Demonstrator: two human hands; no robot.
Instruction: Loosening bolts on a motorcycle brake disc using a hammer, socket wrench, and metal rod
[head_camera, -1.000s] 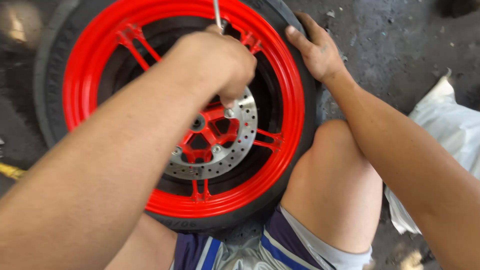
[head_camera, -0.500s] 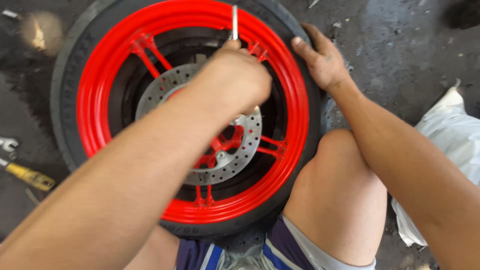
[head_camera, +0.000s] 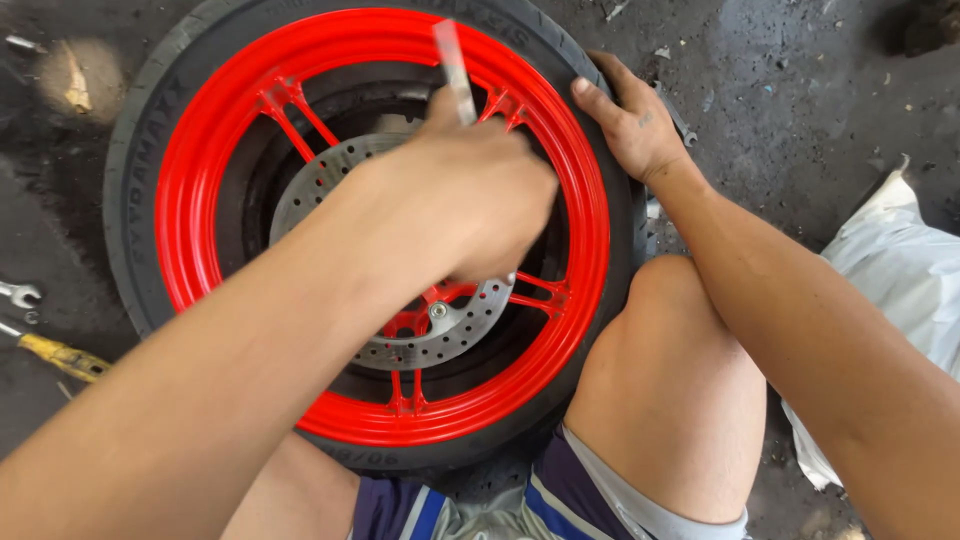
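We have a motorcycle wheel (head_camera: 190, 190) lying flat on the stained concrete floor (head_camera: 800, 90), wedged against our right knee (head_camera: 665, 300) at about four o'clock of the rim. Our left hand (head_camera: 470, 205) is closed in a fist around a slim metal tool (head_camera: 455, 75), its bright shaft sticking up toward twelve o'clock; the working end is hidden under the fist, so we cannot tell what it engages. Our right hand (head_camera: 630, 125) lies flat with fingers spread on the tyre (head_camera: 135, 200) at about two o'clock, pressing it down and gripping nothing.

We judge that we are working at the hub, with the tool turning or prying somewhere near the centre while the other hand steadies the wheel. The next move would call for firm downward pressure on the tyre so the wheel does not spin, and a controlled wrist on the tool.

The rim is glossy red painted alloy with thin paired spokes. The brake disc (head_camera: 420, 345) is dull steel, drilled with rows of small holes, and bolted to the red hub. The tyre is matte black rubber with raised lettering. At nine o'clock, well apart from the wheel, lie a yellow-handled screwdriver (head_camera: 55, 355) and a wrench end (head_camera: 18, 295). A crumpled white sack (head_camera: 900, 280) sits at three o'clock.
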